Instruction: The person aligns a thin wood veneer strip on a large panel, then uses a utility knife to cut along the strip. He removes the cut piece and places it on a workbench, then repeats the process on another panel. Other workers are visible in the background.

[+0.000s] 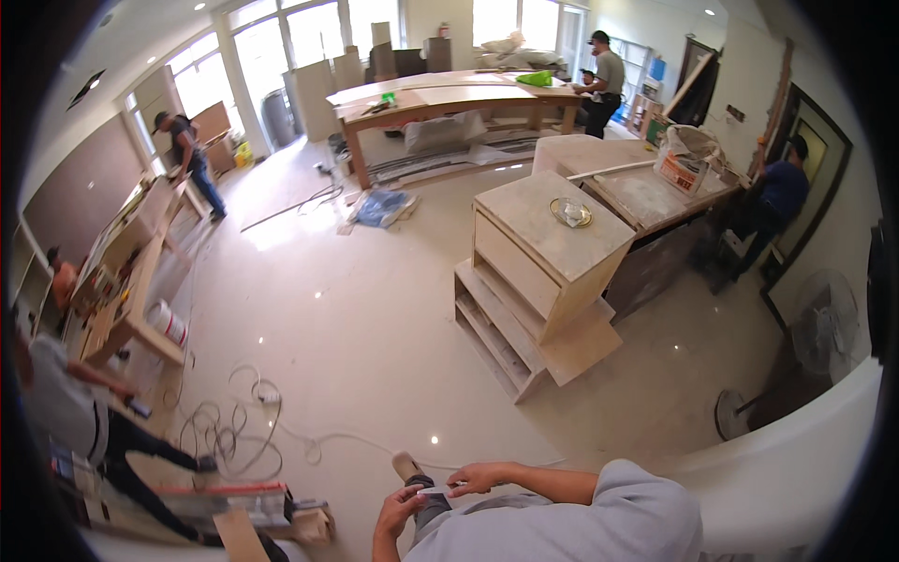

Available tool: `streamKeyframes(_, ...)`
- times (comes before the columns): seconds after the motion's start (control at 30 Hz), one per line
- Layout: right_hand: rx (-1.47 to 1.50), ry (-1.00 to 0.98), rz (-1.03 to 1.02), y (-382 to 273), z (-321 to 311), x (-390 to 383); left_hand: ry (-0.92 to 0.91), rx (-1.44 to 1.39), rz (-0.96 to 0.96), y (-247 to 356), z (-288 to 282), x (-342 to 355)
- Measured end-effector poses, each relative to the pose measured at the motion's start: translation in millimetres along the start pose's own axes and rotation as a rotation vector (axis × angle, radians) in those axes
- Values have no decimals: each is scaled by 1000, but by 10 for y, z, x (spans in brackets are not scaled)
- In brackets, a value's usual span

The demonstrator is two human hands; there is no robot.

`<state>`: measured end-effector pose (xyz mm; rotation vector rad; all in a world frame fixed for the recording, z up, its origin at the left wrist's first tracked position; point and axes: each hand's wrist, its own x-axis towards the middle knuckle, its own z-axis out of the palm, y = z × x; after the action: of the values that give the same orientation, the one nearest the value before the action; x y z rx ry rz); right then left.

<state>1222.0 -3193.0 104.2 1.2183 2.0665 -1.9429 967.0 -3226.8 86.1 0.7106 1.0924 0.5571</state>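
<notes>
Low in the view, close to my body, my left hand (pixel 401 508) and my right hand (pixel 479 478) meet in front of my lap. Between them is a small, thin, whitish piece (pixel 434 491), too small to identify. The left fingers are closed at one end of it, and the right fingers pinch its other end. One of my shoes (pixel 406 465) shows on the floor just beyond my hands.
An unfinished wooden cabinet (pixel 552 234) stands ahead to the right, a round tin lid on top. Tangled cables (pixel 234 421) lie at left, near a person in grey (pixel 66 393). A fan (pixel 824 323) stands right. A long curved table (pixel 440 94) is at the back.
</notes>
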Motion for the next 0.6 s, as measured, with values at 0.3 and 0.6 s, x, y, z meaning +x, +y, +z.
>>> streamKeyframes(0.3,98,198,99,-360,-1452,1137,-414,359,-112,2184,-926,1891)
streamKeyframes(0.6,559,408,104,-677,-3322,1754,-605,714,-62,4068,-892,3855)
